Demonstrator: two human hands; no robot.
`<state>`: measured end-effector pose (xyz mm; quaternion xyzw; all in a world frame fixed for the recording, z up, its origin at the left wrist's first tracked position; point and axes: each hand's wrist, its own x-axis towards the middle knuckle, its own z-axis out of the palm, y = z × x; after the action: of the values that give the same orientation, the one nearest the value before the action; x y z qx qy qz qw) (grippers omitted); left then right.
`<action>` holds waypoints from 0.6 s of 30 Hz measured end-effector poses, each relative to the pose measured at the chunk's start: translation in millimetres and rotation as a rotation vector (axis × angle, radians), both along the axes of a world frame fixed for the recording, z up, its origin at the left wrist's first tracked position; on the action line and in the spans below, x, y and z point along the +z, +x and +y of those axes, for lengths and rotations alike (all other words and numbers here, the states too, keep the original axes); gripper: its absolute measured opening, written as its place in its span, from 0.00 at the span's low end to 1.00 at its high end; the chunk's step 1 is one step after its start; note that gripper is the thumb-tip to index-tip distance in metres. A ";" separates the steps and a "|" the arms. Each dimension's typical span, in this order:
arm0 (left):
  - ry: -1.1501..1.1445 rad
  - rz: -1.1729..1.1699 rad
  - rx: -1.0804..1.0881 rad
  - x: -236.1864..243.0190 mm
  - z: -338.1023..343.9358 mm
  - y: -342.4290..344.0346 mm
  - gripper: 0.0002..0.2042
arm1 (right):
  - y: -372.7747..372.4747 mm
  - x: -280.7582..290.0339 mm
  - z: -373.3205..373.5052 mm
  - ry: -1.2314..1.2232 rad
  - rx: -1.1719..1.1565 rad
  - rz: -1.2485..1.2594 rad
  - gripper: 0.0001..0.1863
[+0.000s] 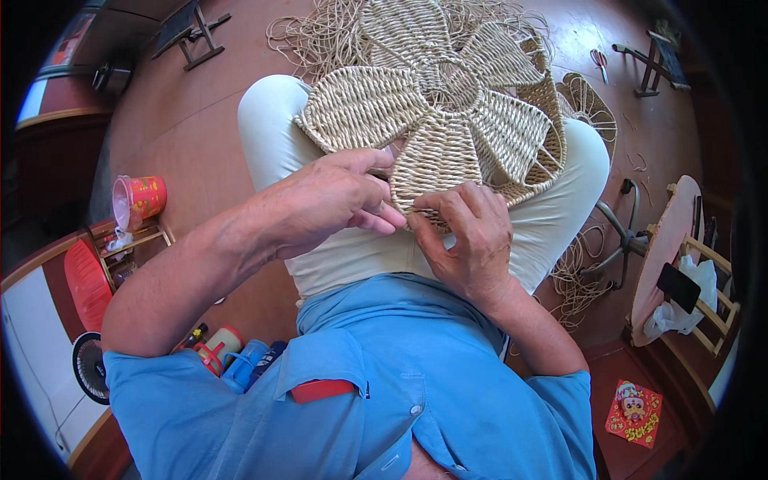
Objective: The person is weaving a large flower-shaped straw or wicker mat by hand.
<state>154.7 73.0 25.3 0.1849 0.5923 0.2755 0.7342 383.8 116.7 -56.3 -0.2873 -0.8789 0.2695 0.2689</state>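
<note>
A woven straw basket (436,164) with flower-shaped petals round a ring lies across my lap, its lattice side showing at the right. My left hand (344,196) reaches to the left edge of the nearest petal. Its fingers are stretched and apart, with the fingertips by the petal's lower corner. At that petal's near rim, my right hand (472,236) is closed, thumb and fingers pinching the woven edge. Whether a loose strand lies between those fingers is hidden.
Loose straw cord (308,44) is heaped beyond the basket, with another tangle (572,280) at the right. Red-handled scissors (599,64) lie on the floor near a second woven piece (590,112). A red bucket (140,200) stands left; a phone (678,288) lies right.
</note>
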 end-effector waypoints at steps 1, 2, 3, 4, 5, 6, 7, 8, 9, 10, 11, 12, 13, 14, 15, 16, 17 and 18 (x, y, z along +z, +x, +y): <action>-0.007 0.011 0.015 -2.6 -0.1 -0.1 0.34 | 0.0 -0.5 -1.0 -0.008 -0.003 -0.003 0.11; -0.005 0.010 0.020 -3.9 1.3 -1.0 0.34 | 0.0 -0.5 -1.6 -0.017 -0.006 -0.007 0.11; -0.013 -0.007 -0.011 -5.3 3.0 -2.4 0.33 | 0.3 0.6 -1.9 -0.015 -0.001 -0.008 0.11; -0.020 -0.024 -0.043 -6.1 3.9 -3.6 0.32 | -0.1 2.5 -2.0 -0.020 -0.014 -0.010 0.11; -0.019 -0.025 -0.040 -7.3 3.3 -3.7 0.32 | -0.4 3.5 -2.1 -0.026 -0.028 -0.011 0.12; -0.014 -0.003 -0.053 -9.3 2.3 -3.4 0.31 | -0.6 3.3 -2.2 -0.025 -0.025 -0.013 0.12; -0.008 0.019 -0.066 -11.5 1.7 -3.1 0.31 | -0.6 3.2 -1.9 -0.027 -0.025 -0.012 0.12; -0.006 0.016 -0.063 -15.5 1.9 -2.7 0.31 | -0.4 3.0 -1.8 -0.030 -0.026 -0.011 0.12; -0.009 -0.004 -0.066 -21.2 2.7 -2.1 0.31 | 0.1 2.9 -2.1 -0.030 -0.023 -0.014 0.12; -0.010 -0.022 -0.070 -25.6 3.2 -1.9 0.32 | 0.0 3.5 -1.6 -0.030 -0.021 -0.017 0.13; -0.008 -0.025 -0.068 -30.2 1.8 -1.3 0.32 | 0.1 3.7 -1.5 -0.032 -0.020 -0.022 0.13; 0.013 -0.027 -0.068 -35.3 0.1 -0.8 0.33 | 0.3 3.7 -2.1 -0.031 -0.017 -0.025 0.13; 0.036 -0.028 -0.069 -36.9 0.1 -0.8 0.34 | 0.1 4.6 -2.2 -0.041 -0.019 -0.039 0.14; 0.038 -0.031 -0.068 -36.7 -0.5 0.0 0.34 | -0.3 5.3 -2.4 -0.051 -0.020 -0.054 0.14; 0.049 -0.034 -0.025 -36.4 -2.2 1.3 0.27 | -0.8 5.7 -2.3 -0.050 -0.019 -0.057 0.14; 0.062 -0.037 0.018 -36.1 -2.6 1.6 0.22 | -1.9 6.6 -1.4 -0.043 -0.019 -0.059 0.15; 0.064 -0.038 0.020 -36.8 -2.0 0.9 0.22 | -3.2 7.1 -0.5 -0.036 -0.018 -0.062 0.15; 0.058 -0.056 0.030 -38.4 -1.6 -0.2 0.29 | -4.5 7.3 0.0 -0.034 -0.016 -0.063 0.15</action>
<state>154.5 71.4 -13.1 0.1898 0.5660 0.3086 0.7406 379.3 116.7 -48.9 -0.3071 -0.8798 0.2734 0.2383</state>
